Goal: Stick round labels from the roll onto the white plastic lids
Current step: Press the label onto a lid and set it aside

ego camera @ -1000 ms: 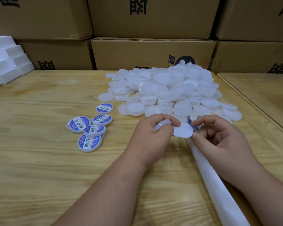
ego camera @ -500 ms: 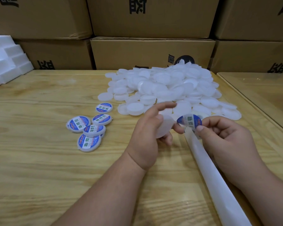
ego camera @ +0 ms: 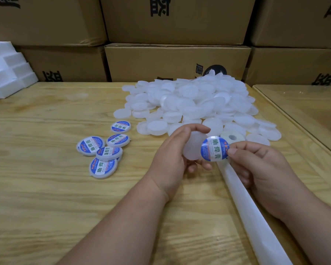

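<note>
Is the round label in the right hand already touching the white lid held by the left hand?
Cannot tell. In the head view the round label overlaps the white lid, hiding any gap.

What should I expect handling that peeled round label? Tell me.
Likely floppy and light: the round label hangs from a pinch at its edge in the right hand. Its glossy face may be slippery, its back sticky, so keep it off the blank lid until aligned.

Glossy label (ego camera: 214, 148), matt translucent plastic lid (ego camera: 192, 148), grainy wooden table (ego camera: 46, 188), brown cardboard boxes (ego camera: 177, 62).
</note>
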The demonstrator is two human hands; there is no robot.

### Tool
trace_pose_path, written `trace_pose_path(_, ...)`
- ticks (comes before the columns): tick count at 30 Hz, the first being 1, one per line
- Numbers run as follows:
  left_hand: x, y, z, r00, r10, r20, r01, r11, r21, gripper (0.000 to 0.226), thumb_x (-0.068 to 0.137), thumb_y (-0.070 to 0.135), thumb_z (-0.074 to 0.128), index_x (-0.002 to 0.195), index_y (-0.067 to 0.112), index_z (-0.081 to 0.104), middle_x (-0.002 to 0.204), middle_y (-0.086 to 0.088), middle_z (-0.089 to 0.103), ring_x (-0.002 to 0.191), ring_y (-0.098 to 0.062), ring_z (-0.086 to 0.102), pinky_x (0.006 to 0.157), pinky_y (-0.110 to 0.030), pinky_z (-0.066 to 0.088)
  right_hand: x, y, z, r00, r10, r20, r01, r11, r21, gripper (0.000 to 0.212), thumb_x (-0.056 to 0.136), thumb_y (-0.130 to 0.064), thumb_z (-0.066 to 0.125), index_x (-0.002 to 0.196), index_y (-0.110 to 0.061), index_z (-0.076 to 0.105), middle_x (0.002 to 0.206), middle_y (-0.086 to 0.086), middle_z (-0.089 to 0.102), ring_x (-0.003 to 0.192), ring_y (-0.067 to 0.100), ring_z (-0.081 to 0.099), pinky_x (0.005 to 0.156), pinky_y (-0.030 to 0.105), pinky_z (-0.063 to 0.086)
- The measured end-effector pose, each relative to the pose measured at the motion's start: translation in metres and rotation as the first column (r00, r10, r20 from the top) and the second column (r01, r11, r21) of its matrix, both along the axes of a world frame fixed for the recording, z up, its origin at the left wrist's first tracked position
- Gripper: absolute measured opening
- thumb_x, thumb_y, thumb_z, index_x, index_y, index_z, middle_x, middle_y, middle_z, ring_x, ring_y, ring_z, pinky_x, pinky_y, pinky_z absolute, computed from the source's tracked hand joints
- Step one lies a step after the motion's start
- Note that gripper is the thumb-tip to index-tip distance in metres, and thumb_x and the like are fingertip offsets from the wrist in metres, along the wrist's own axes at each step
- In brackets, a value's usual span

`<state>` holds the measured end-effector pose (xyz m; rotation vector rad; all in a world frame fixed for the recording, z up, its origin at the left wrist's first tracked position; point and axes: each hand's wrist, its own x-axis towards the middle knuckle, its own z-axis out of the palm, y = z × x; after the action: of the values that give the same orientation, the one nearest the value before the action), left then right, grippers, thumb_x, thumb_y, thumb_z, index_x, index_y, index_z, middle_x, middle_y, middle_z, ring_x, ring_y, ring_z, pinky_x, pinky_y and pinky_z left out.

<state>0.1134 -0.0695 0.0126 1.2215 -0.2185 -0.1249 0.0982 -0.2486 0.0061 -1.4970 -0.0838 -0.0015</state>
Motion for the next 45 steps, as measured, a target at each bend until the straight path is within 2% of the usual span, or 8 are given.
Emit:
trace_pose_path(3,0.001,-0.001,0.0,0.998,-0.056,-0.003,0.057,0.998,0.032,0.035,0.082,0.03,0.038,0.095,0.025,0.07,0.101,-0.026,0.072,0.055,-0.028,0.06,0.048,-0.032,0.026,-0.001,0.003,0.001,1.0,0.017,0.0,-0.017,0.999,-0.033,0.01,0.082,-0.019,0.072,0.074,-0.016,0.077,0.049,-0.003,0.038,0.043,0.009,0.029,0.04,0.017,0.03)
trace_pose_path(5,0.001,-0.002,0.001,0.997,-0.079,-0.005,0.079,0.996,0.041,0.035,0.077,0.025,0.039,0.095,0.024,0.069,0.111,-0.031,0.069,0.056,-0.029,0.059,0.05,-0.034,0.024,-0.002,0.004,0.001,1.0,0.011,0.004,-0.01,0.998,-0.068,0.015,0.09,-0.014,0.071,0.076,-0.014,0.077,0.049,-0.003,0.039,0.044,0.009,0.029,0.041,0.017,0.03)
trace_pose_path(11,0.0,-0.002,0.002,0.994,-0.106,0.009,0.105,0.991,0.079,0.038,0.074,0.018,0.041,0.086,0.036,0.072,0.109,-0.022,0.073,0.056,-0.027,0.061,0.049,-0.031,0.028,-0.003,0.006,0.004,1.0,0.001,-0.007,-0.002,0.994,-0.108,0.018,0.096,-0.006,0.06,0.093,0.01,0.067,0.05,-0.016,0.059,0.042,0.007,0.029,0.039,0.014,0.03)
trace_pose_path(18,-0.002,-0.002,0.003,0.994,-0.106,0.005,0.105,0.991,0.081,0.037,0.074,0.018,0.043,0.088,0.035,0.073,0.109,-0.023,0.072,0.057,-0.029,0.061,0.052,-0.033,0.027,-0.006,0.007,0.007,1.0,-0.002,-0.02,-0.001,0.99,-0.139,0.016,0.096,-0.006,0.062,0.094,0.007,0.07,0.054,-0.022,0.062,0.041,0.003,0.033,0.039,0.014,0.032)
trace_pose_path(27,-0.003,-0.003,0.003,0.995,-0.095,0.021,0.092,0.989,0.112,0.033,0.078,0.02,0.046,0.091,0.034,0.073,0.094,-0.004,0.076,0.057,-0.027,0.062,0.052,-0.031,0.029,-0.003,0.008,0.005,1.0,-0.019,-0.009,0.018,0.993,-0.12,0.014,0.094,-0.007,0.064,0.091,0.004,0.072,0.058,-0.02,0.065,0.042,0.0,0.043,0.04,0.013,0.034)
trace_pose_path(31,-0.004,-0.004,0.004,0.996,-0.092,0.024,0.088,0.989,0.118,0.03,0.081,0.024,0.048,0.092,0.036,0.073,0.095,-0.005,0.075,0.057,-0.027,0.062,0.052,-0.031,0.029,-0.003,0.008,0.005,0.999,-0.022,-0.024,0.019,0.995,-0.099,0.014,0.093,-0.008,0.065,0.091,0.003,0.072,0.062,-0.018,0.068,0.043,0.003,0.042,0.04,0.014,0.035)
trace_pose_path(35,-0.005,-0.003,0.004,0.996,-0.091,0.024,0.088,0.988,0.128,0.027,0.084,0.026,0.05,0.093,0.036,0.073,0.094,-0.004,0.075,0.056,-0.025,0.063,0.049,-0.025,0.034,-0.005,0.009,0.006,0.999,-0.017,-0.052,0.013,0.997,-0.073,0.014,0.092,-0.01,0.066,0.09,0.001,0.074,0.068,-0.013,0.072,0.045,0.008,0.044,0.04,0.017,0.036)
trace_pose_path(45,-0.003,-0.003,0.001,0.996,-0.086,0.025,0.083,0.989,0.122,0.028,0.083,0.021,0.05,0.094,0.032,0.073,0.092,-0.004,0.076,0.054,-0.024,0.062,0.047,-0.021,0.037,-0.006,0.011,0.007,0.998,-0.026,-0.053,0.023,0.998,-0.05,0.013,0.092,-0.009,0.066,0.089,-0.003,0.077,0.071,-0.01,0.074,0.047,0.007,0.05,0.041,0.016,0.037)
